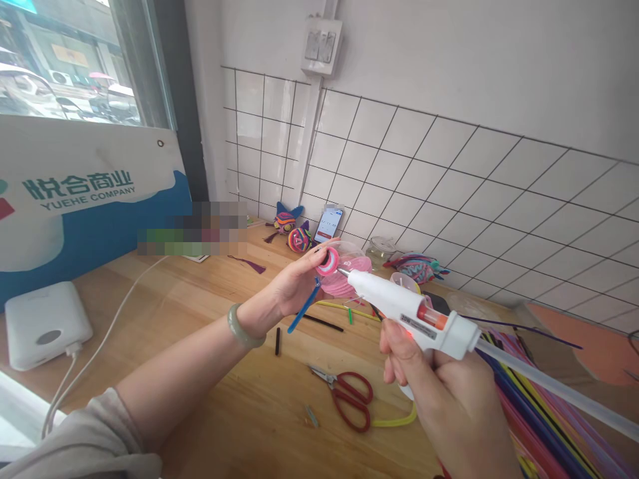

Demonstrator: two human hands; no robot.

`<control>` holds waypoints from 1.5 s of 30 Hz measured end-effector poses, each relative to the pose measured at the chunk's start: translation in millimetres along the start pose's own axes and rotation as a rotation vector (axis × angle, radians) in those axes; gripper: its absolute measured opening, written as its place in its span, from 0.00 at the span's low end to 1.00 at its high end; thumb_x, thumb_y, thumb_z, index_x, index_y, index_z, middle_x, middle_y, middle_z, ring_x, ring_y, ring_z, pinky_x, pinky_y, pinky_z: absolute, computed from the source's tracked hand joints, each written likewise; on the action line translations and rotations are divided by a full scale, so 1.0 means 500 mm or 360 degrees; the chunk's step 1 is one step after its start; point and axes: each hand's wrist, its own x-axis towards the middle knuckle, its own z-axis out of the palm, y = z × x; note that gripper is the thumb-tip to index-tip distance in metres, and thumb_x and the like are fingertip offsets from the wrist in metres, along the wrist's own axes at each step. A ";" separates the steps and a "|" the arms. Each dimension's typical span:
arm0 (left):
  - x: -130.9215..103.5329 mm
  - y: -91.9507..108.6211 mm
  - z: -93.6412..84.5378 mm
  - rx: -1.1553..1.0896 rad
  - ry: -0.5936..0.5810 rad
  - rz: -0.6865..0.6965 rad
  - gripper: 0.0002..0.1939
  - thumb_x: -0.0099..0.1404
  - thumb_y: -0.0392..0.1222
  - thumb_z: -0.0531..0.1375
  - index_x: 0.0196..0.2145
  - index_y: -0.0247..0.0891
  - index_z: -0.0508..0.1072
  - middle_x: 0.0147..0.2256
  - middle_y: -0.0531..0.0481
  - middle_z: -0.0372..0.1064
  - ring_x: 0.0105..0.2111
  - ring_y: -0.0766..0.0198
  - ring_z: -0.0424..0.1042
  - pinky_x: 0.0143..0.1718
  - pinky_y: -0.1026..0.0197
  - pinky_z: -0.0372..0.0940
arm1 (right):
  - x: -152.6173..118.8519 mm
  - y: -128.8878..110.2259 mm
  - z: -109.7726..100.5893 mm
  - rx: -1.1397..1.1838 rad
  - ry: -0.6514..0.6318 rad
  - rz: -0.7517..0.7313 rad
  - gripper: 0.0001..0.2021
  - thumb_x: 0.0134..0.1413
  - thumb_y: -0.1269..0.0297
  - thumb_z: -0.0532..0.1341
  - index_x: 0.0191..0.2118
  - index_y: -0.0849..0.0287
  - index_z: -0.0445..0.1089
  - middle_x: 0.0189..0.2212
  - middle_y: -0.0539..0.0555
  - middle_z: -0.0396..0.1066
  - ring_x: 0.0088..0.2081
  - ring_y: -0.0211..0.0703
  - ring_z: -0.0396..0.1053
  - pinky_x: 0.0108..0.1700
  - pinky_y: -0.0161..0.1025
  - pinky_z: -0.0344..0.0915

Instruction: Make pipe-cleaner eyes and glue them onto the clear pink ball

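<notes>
My left hand [299,279] is closed on a pink craft piece [344,276], a round pink body with a small pink, white and black disc at its upper left. From it a blue strip [303,307] hangs down toward the table. My right hand [434,379] grips a white glue gun [399,299] by its handle, with a clear glue stick [554,386] running out of its back. The gun's metal nozzle points left at the disc, touching it or very near it.
Red-handled scissors [352,399] lie below the hands. Colourful strips [544,419] fill the lower right. Near the wall stand a lit phone [328,225], small woven figures [299,238] and a glass jar [380,250]. A white power bank [47,326] with a cable sits at left.
</notes>
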 end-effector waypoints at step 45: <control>0.002 -0.003 0.000 -0.0058 -0.0014 -0.0027 0.25 0.61 0.48 0.56 0.55 0.46 0.60 0.40 0.48 0.71 0.35 0.60 0.71 0.36 0.58 0.66 | -0.003 0.000 0.003 -0.0073 0.0005 -0.0056 0.18 0.57 0.54 0.53 0.19 0.57 0.56 0.14 0.47 0.57 0.19 0.36 0.58 0.23 0.35 0.57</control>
